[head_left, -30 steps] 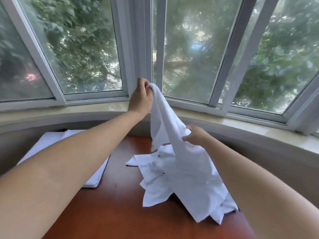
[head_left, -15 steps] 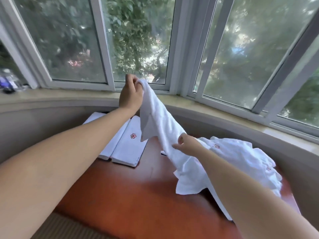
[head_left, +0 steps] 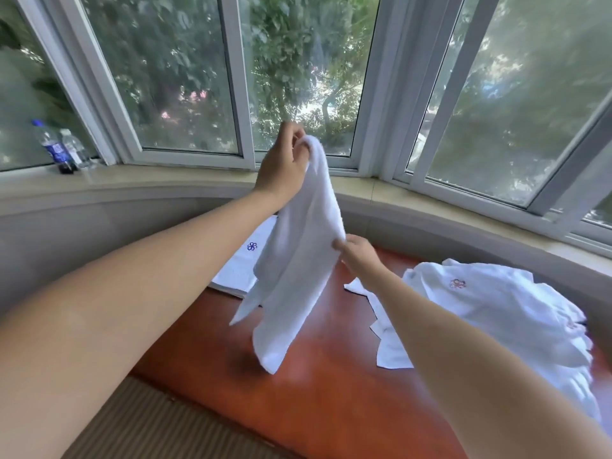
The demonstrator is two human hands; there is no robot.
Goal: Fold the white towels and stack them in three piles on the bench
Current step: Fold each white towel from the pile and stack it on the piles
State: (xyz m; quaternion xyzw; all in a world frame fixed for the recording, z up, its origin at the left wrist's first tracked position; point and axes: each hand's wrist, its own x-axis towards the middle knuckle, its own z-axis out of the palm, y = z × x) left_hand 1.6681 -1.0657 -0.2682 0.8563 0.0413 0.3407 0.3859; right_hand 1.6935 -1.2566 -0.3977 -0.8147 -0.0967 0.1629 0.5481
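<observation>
A towel (head_left: 294, 276) is held up above the bench (head_left: 298, 392). Left of and behind the towel, folded towels (head_left: 243, 263) are stacked on the bench. Right of the towel, an unfolded heap (head_left: 496, 313) is spread. Far left, behind, two bottles (head_left: 61, 149) are stood on the sill (head_left: 165, 180).

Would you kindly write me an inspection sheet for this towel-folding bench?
Surface: red-brown wooden bench, partly covered.
Job's things: white towel hanging lifted; folded towels at back left; unfolded towel heap on right.
Clutter: two bottles on window sill.
Grippers: left hand grips towel's top; right hand pinches its edge.
Cables: nothing seen.
Surroundings: bay window, trees outside.
</observation>
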